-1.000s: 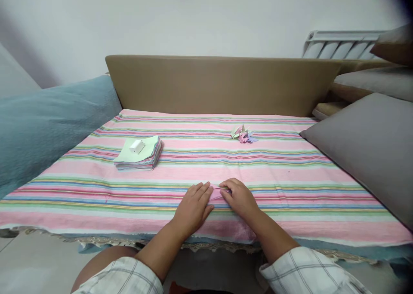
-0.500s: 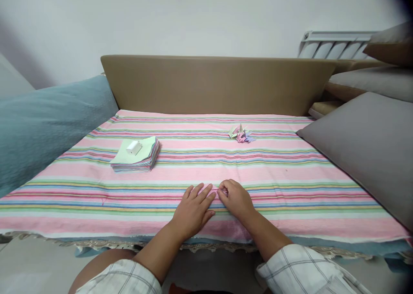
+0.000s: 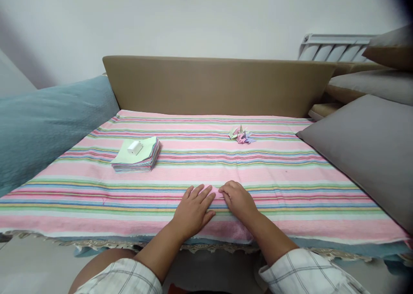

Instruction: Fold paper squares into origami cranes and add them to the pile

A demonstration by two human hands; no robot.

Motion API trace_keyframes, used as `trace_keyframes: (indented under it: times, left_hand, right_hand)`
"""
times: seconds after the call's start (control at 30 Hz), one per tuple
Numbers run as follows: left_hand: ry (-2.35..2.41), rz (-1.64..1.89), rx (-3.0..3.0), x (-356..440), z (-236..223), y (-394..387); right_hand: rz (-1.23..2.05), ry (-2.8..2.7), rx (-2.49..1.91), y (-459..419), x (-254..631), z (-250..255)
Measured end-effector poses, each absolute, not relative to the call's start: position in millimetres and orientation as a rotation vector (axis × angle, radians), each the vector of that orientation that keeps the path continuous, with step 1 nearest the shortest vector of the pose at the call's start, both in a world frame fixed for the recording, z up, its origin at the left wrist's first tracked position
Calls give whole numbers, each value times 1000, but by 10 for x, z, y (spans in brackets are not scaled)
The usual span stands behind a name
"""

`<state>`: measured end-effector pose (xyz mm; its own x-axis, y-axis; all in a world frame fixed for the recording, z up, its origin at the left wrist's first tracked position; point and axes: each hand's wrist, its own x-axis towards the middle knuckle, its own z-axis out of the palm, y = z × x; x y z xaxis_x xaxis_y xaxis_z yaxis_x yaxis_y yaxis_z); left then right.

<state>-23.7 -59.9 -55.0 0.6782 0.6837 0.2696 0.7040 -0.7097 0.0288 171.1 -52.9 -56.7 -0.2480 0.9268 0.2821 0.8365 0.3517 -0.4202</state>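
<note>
Pink paper (image 3: 217,193) lies on the striped cloth (image 3: 206,169), near edge, btwn the 2 hands. Much of it's hidden: left hand (image 3: 193,210), flat w/ fingers spread, covers the L part; right hand (image 3: 238,199) covers the R tip, pinched btwn thumb & fingertips. Hands apart, not touching. Folds too small to make out; total length can't tell. Visible part's long axis runs approx. L–R, narrowing toward right hand. Folded papers (image 3: 241,136) overlap beyond, count unclear. Paper stack (image 3: 137,156) far L w/ white block (image 3: 134,147) on top. Grey cushion (image 3: 371,143) cut off at R edge.
</note>
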Motion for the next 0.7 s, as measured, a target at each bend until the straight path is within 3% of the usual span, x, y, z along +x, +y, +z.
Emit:
trace_keyframes:
  times: [0.7]
  left_hand:
    - [-1181, -422, -2806, -219, -542, -592]
  right_hand:
    - [422, -2080, -1654, -513, 1905, -429]
